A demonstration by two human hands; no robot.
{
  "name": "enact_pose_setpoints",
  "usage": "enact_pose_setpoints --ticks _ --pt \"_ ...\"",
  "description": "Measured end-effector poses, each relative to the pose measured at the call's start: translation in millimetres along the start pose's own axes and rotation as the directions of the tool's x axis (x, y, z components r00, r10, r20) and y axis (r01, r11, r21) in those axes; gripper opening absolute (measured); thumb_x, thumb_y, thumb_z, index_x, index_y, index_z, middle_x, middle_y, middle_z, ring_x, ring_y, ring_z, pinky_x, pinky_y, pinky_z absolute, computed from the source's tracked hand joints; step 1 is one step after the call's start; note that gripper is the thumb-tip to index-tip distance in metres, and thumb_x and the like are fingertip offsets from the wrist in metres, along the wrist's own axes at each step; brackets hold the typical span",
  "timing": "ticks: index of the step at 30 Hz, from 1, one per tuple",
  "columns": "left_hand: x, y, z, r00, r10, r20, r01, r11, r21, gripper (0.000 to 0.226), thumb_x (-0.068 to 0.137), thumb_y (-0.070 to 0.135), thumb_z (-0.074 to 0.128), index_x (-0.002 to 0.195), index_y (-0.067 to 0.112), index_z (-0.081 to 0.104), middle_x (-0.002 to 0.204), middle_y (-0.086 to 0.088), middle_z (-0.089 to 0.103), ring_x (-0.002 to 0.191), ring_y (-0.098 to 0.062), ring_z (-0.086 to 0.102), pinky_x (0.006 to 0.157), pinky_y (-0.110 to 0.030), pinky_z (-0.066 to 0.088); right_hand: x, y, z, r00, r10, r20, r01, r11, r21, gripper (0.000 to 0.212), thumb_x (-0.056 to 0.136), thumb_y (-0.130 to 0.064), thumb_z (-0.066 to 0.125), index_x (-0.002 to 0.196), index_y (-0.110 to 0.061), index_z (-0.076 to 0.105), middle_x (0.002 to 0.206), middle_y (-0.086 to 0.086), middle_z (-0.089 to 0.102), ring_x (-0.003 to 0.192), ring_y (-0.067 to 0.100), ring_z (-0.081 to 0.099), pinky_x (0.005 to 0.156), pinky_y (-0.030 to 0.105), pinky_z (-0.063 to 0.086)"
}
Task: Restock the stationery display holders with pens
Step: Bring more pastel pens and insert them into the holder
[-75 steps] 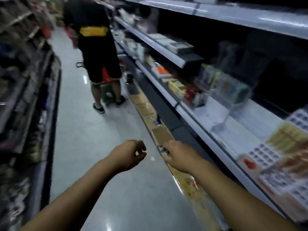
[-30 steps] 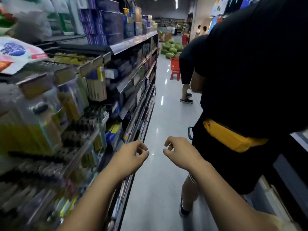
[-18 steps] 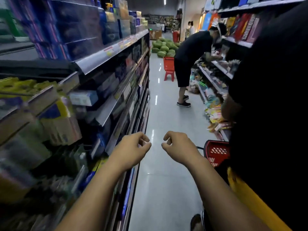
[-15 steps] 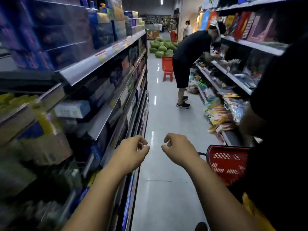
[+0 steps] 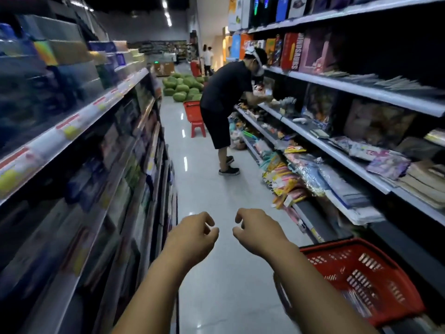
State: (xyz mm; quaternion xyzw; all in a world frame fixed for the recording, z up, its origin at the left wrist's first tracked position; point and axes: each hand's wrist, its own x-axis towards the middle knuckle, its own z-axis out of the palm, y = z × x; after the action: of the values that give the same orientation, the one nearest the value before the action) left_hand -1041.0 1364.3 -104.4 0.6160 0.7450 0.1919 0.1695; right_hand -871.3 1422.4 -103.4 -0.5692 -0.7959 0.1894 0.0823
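My left hand (image 5: pixel 192 235) and my right hand (image 5: pixel 260 233) are held out side by side over the aisle floor, a small gap between them. The fingers of both hang loosely curled and hold nothing. No pens or display holders can be made out; the shelf goods on the left (image 5: pixel 115 150) are blurred. A red shopping basket (image 5: pixel 356 278) stands on the floor at my lower right, with some packets inside it.
Shelving runs along both sides of a narrow grey aisle (image 5: pixel 199 179). A person in black (image 5: pixel 224 109) bends over the right shelf ahead, beside a red basket on a red stool (image 5: pixel 195 116). Watermelons (image 5: pixel 183 88) are piled further back.
The view has swung from the right-hand shelf round to face down the aisle. The person close at my right is out of view. Both hands keep the same loose pose.
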Motion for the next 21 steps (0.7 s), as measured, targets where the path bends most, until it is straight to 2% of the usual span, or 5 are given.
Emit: enact_pose_setpoints --ticks 5,11,16,19,21 --pt "119.8 47.8 3.9 0.985 0.166 0.044 -0.167 0.985 0.033 0.022 0.098 0.048 0.056 0.113 0.035 0.062 0.102 0.017 0.069 0.096 -0.010 0.065 0.087 -0.038 0.056 86.2 39.9 -47.8 0.996 0.036 -0.083 -0.042 0.996 -0.073 0.026 0.096 -0.035 0.054 0.118 -0.022 0.059 0.115 0.001 0.062 0.103 0.028 0.061 0.082 0.038 0.051" --pt "283.5 112.5 22.5 0.928 0.368 0.057 -0.372 0.910 0.182 0.023 0.100 0.049 0.054 0.117 0.036 0.059 0.109 0.017 0.068 0.102 -0.011 0.061 0.078 -0.032 0.051 216.1 110.8 -102.1 0.986 0.082 -0.146 -0.097 0.991 -0.097 0.032 0.094 -0.037 0.057 0.123 -0.023 0.059 0.122 0.004 0.062 0.106 0.029 0.061 0.091 0.043 0.054" --pt "413.6 166.6 24.7 0.903 0.424 0.071 -0.428 0.900 0.076 0.021 0.099 0.048 0.057 0.113 0.035 0.064 0.087 0.024 0.059 0.093 -0.006 0.061 0.081 -0.037 0.059 325.0 166.6 -154.4 0.966 0.151 -0.209 -0.150 0.988 0.023 0.026 0.090 -0.042 0.056 0.112 -0.029 0.060 0.114 -0.001 0.066 0.096 0.025 0.066 0.086 0.041 0.055" --pt "487.6 192.6 21.4 0.870 0.486 0.076 -0.489 0.872 0.019 0.022 0.099 0.047 0.058 0.114 0.033 0.066 0.086 0.026 0.058 0.092 -0.006 0.063 0.081 -0.038 0.058 383.7 194.0 -186.3 0.949 0.188 -0.252 -0.188 0.982 0.021 0.022 0.092 -0.040 0.057 0.109 -0.028 0.061 0.113 -0.001 0.065 0.096 0.025 0.063 0.078 0.035 0.053" --pt "534.1 206.6 21.9 0.849 0.517 0.109 -0.516 0.855 -0.037 0.022 0.099 0.046 0.060 0.114 0.033 0.067 0.089 0.026 0.061 0.093 -0.006 0.064 0.083 -0.039 0.058 418.0 210.7 -202.2 0.938 0.208 -0.279 -0.210 0.977 0.022 0.015 0.091 -0.041 0.057 0.101 -0.030 0.060 0.107 -0.003 0.066 0.094 0.025 0.063 0.078 0.037 0.055"
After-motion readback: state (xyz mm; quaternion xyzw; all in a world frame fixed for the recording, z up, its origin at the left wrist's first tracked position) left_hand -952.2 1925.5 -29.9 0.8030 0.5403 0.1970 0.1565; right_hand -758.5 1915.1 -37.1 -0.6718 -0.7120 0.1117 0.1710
